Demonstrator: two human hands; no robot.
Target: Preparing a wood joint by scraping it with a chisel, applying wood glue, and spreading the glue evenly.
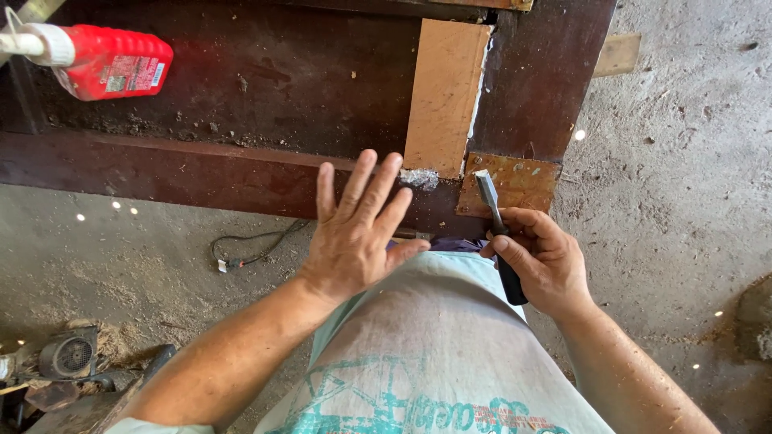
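My right hand [540,261] grips a chisel [492,210] by its black handle, the steel blade pointing up onto a small light-brown wooden patch [519,181] at the edge of a dark brown wooden panel [241,88]. My left hand [354,233] hovers flat with fingers spread over the panel's front rail, just left of a pale wooden strip [444,92] set into the panel. A smear of whitish filler [418,178] sits at the strip's lower end, next to my fingertips.
A red plastic bottle with a white nozzle [104,60] lies on the panel at top left. A black cable [253,249] trails on the dusty concrete floor below. A small motor or fan unit [68,354] sits at bottom left.
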